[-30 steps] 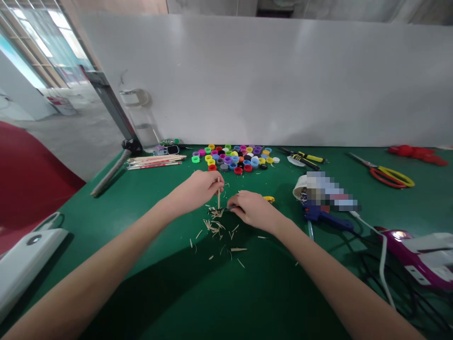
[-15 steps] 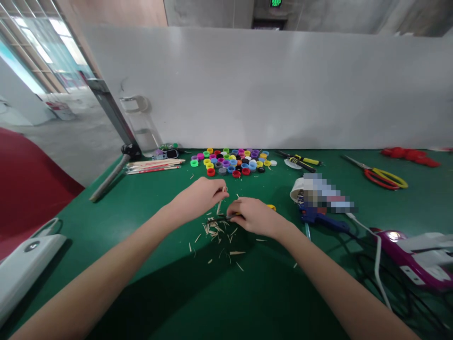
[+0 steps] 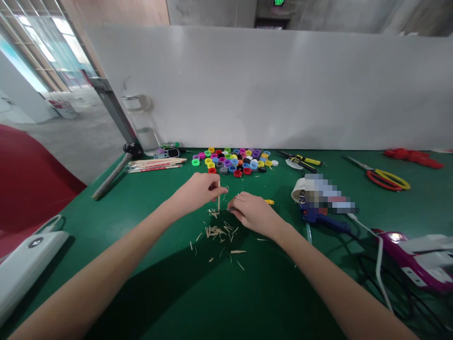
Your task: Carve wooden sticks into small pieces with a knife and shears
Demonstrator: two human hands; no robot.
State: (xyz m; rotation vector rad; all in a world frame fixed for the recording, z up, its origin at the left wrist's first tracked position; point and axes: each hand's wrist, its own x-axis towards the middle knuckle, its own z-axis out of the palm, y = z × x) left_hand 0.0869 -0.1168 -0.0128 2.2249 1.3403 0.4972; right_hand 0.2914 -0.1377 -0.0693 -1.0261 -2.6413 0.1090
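Observation:
My left hand (image 3: 201, 191) is closed on a thin pale wooden stick (image 3: 218, 202), which it holds upright with the lower end near the green tabletop. In my closed right hand (image 3: 253, 212) lies a utility knife; its yellow end (image 3: 269, 202) sticks out behind the hand. The knife's dark blade (image 3: 222, 210) points left to the foot of the stick; whether it touches the wood I cannot tell. Wood shavings (image 3: 215, 232) are scattered on the table below both hands, with a small cluster (image 3: 213, 213) by the blade.
Colourful bottle caps (image 3: 231, 162) lie behind my hands, sticks (image 3: 155, 164) at the back left. To the right are a blue glue gun (image 3: 323, 219), a white cup (image 3: 297, 190), cutters (image 3: 300, 160), scissors (image 3: 387, 178) and a purple power strip (image 3: 406, 255) with cables. A white panel (image 3: 269, 89) stands behind.
The stick has gone from slightly tilted to upright. My left hand has shifted a little left, and the blade now lies slightly farther from me, off the main pile of shavings.

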